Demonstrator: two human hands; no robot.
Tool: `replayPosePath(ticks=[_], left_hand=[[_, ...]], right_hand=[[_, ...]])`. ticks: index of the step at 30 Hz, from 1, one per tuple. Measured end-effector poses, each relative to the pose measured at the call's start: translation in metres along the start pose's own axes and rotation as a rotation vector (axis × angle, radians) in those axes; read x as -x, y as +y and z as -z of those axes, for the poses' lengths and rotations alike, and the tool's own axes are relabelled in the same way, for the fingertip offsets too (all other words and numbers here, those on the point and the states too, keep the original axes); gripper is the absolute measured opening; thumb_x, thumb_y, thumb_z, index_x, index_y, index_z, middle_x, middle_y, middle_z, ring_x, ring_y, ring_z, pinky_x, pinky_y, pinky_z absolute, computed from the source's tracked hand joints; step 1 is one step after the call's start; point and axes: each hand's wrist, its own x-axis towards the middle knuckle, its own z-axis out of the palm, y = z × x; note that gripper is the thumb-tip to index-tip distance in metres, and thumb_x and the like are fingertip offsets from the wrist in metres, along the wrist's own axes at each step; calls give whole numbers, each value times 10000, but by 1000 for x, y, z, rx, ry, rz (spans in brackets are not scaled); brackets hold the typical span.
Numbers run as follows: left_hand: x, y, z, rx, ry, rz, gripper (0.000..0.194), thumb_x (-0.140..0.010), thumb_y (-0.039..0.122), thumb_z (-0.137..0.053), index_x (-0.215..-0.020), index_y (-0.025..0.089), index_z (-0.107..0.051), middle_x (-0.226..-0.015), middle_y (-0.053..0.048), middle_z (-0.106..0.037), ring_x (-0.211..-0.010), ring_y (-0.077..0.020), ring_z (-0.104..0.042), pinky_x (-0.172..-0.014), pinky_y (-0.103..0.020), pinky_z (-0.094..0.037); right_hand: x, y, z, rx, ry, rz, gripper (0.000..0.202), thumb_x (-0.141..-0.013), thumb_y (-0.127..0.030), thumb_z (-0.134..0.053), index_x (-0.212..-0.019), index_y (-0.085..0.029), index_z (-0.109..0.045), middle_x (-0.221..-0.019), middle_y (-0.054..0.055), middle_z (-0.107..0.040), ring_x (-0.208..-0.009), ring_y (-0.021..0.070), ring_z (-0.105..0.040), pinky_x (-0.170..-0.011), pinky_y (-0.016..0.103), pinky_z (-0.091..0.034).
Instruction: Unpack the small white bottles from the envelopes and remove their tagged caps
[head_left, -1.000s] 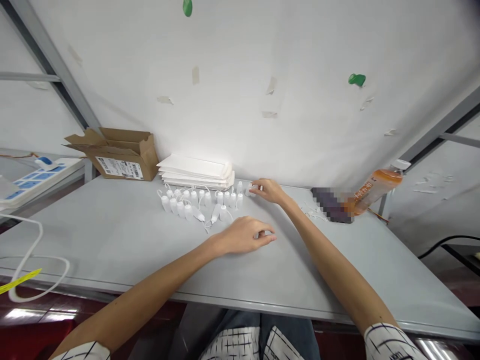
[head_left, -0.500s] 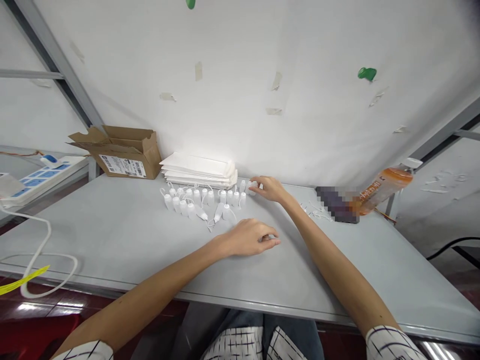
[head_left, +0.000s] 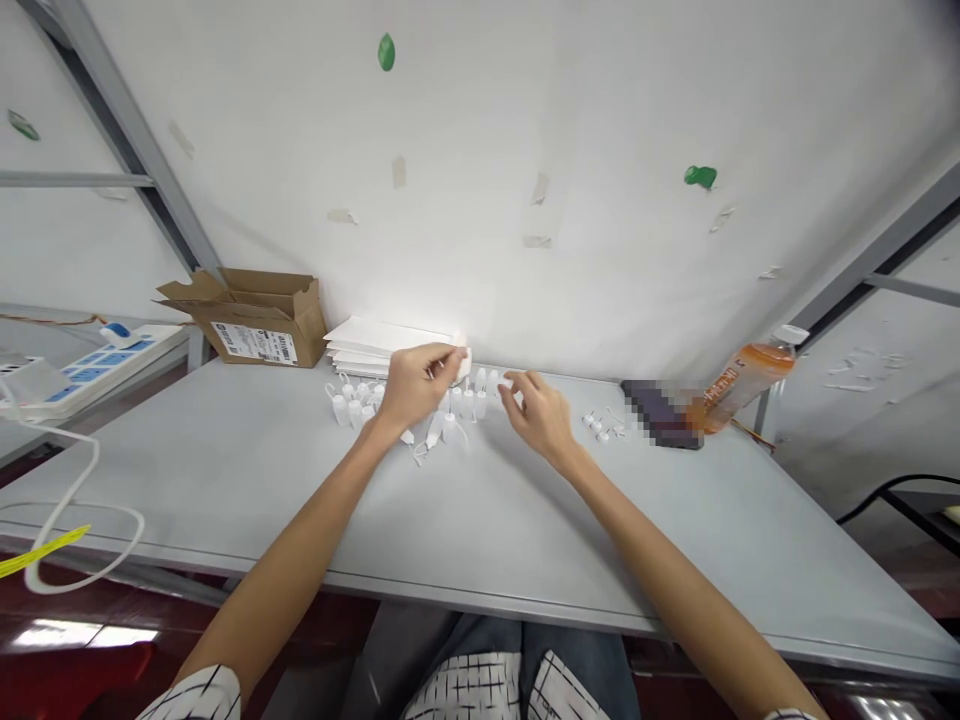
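My left hand [head_left: 420,385] is above the middle of a group of small white dropper bottles [head_left: 355,410], hiding some of them. Its thumb and forefinger are pinched together; what they hold, if anything, I cannot make out. My right hand [head_left: 541,415] is at the right end of the group, thumb and forefinger curved with a gap between them. Its fingertips are close to an upright bottle [head_left: 491,380]; whether they touch it is unclear. A few bottles lie tilted at the front, with thin white strands attached to their tops.
Behind the bottles lies a stack of white envelopes or paper sheets [head_left: 375,335], beside an open cardboard box [head_left: 255,325]. Small white tips [head_left: 598,425] lie right of my right hand, near a dark, blurred-out object [head_left: 660,420] and an orange drink bottle [head_left: 750,375]. A power strip [head_left: 112,365] sits far left.
My left hand has risen from the tabletop and moved forward and left over the bottles, its fingers now pinched. My right hand has shifted slightly nearer, its fingers still by the last bottles.
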Motion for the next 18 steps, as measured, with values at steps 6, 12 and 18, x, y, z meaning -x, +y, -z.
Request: replayPosePath(ticks=[6,12,18], left_hand=[[-7,-30,7,-262,144,-61,312,-913,312,-493,-714,166,-684,-664,-13,-652,-522,-104,-472,-577,-246,-371],[-3,-32,5,-276,135,-86,299,-913,303,-499,-729,163,-688,-638,-8,-616,-535,-110,-457,-579,-255,-354],[10,-11,-13,-37,15,3,294,-904,329,-508,-766,159,-704,-676,-14,-652,-544,-102,-498,-563,-236,-381]], right_hand=[[11,-48,-7,-73,-180,146,338,-946,-428,-495,-1151,-200,-639,-939,71,-679,-704,158,-592,-542,252,-268],[13,-65,-19,-166,-267,142,230,-950,-286,-481,-1052,-207,-671,-898,44,-680,-690,144,-584,-537,256,-259],[18,-40,1,-627,-156,-15,139,-868,-291,-594,-886,-175,-669,-759,5,-658,-590,100,-532,-589,240,-382]])
